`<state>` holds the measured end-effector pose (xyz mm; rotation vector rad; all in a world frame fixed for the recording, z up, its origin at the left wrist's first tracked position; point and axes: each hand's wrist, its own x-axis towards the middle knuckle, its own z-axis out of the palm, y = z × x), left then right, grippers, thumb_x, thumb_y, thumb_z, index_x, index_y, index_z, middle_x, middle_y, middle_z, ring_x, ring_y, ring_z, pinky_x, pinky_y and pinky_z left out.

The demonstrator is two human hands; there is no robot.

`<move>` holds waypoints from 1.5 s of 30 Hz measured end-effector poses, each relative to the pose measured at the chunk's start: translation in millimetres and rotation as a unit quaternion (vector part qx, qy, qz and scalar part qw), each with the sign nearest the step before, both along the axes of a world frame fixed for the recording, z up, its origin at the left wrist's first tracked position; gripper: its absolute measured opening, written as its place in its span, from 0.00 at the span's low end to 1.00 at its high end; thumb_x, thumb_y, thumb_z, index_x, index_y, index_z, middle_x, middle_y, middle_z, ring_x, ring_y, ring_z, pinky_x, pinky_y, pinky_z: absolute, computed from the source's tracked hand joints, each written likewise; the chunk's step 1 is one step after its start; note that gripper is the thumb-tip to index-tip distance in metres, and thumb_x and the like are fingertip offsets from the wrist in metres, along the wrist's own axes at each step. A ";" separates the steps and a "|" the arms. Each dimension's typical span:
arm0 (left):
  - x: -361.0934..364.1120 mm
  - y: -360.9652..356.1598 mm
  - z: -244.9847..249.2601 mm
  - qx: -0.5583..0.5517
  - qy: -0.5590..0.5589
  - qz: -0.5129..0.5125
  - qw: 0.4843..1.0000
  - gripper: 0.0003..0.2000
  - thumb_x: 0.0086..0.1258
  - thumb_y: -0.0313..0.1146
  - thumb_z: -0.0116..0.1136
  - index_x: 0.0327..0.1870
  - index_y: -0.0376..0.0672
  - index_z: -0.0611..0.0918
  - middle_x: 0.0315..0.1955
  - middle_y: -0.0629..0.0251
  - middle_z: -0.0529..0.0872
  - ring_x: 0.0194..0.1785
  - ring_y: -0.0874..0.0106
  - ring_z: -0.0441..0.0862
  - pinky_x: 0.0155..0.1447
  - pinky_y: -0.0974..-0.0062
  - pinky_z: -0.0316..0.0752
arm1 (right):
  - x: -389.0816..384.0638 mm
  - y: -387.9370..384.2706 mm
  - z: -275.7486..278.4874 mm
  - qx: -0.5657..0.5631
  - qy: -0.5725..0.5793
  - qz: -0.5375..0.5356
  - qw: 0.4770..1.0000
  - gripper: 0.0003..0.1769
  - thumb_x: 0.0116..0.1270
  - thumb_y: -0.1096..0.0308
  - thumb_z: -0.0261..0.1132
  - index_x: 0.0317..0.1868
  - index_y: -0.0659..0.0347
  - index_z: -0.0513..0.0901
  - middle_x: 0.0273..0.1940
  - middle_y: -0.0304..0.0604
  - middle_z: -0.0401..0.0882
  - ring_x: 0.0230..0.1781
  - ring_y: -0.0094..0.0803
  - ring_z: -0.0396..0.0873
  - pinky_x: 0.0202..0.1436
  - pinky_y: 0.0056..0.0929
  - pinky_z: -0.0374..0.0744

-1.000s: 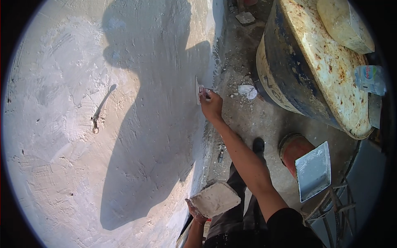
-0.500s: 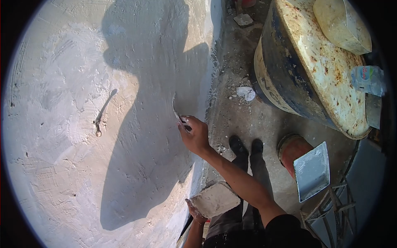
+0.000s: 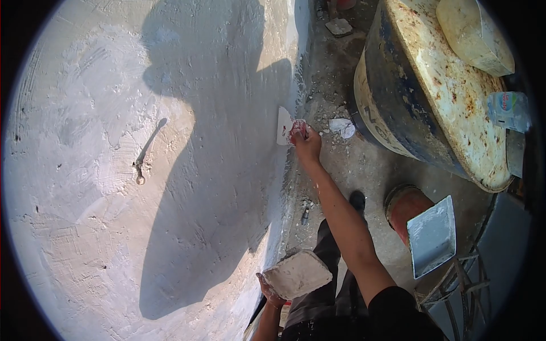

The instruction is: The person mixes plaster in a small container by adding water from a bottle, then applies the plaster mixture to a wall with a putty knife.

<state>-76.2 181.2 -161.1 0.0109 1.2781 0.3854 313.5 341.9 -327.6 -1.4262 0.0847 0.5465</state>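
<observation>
My right hand (image 3: 309, 146) is closed around a putty knife (image 3: 283, 126) with a red handle and a broad pale blade. The blade overlaps the right-hand edge of the plastered wall (image 3: 227, 165), close to where wall meets ground. Lower down, my left hand (image 3: 272, 291) grips the near-left side of a shallow rectangular tray (image 3: 298, 275), its surface coated with dried-looking plaster. The tray is held out in front of my legs, beside the wall. Across much of the wall lies my shadow, and a small knob (image 3: 140, 179) sticks out left of it.
A big drum (image 3: 398, 96) with a rusty top stands at the right, carrying a yellowish container (image 3: 476, 40) and a plastic bottle (image 3: 509, 109). Nearer are a red bucket (image 3: 402, 207), a white tray (image 3: 432, 236) and a metal frame (image 3: 463, 284). Rubble and crumpled white scrap (image 3: 342, 127) lie on the ground.
My right hand has moved up and to the right with the putty knife, whose blade now shows flat-on at the wall's edge. My left hand and tray have hardly moved.
</observation>
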 end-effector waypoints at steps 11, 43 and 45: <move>1.2 0.0 -0.8 0.013 0.049 -0.038 0.998 0.48 0.60 0.77 0.40 0.69 0.42 0.67 0.65 0.53 0.70 0.66 0.49 0.68 0.67 0.40 0.62 | -9.2 -0.6 38.4 0.111 0.009 0.064 0.992 0.08 0.65 0.75 0.61 0.42 0.69 0.82 0.33 0.41 0.84 0.34 0.23 0.80 0.40 0.26 0.77; 6.7 -8.0 -0.3 0.022 0.050 -0.038 0.998 0.44 0.63 0.74 0.40 0.66 0.41 0.71 0.62 0.52 0.74 0.64 0.50 0.70 0.67 0.43 0.64 | -3.6 28.7 4.5 -0.123 -0.108 0.014 0.986 0.08 0.60 0.75 0.64 0.40 0.68 0.83 0.34 0.51 0.85 0.36 0.42 0.85 0.41 0.33 0.79; 5.2 -8.1 -0.2 0.032 0.069 -0.046 0.996 0.44 0.63 0.74 0.41 0.65 0.41 0.71 0.62 0.52 0.74 0.64 0.50 0.71 0.67 0.43 0.64 | -8.7 39.1 12.8 -0.100 -0.115 0.055 0.987 0.08 0.60 0.76 0.65 0.40 0.67 0.83 0.34 0.51 0.86 0.36 0.41 0.86 0.41 0.33 0.79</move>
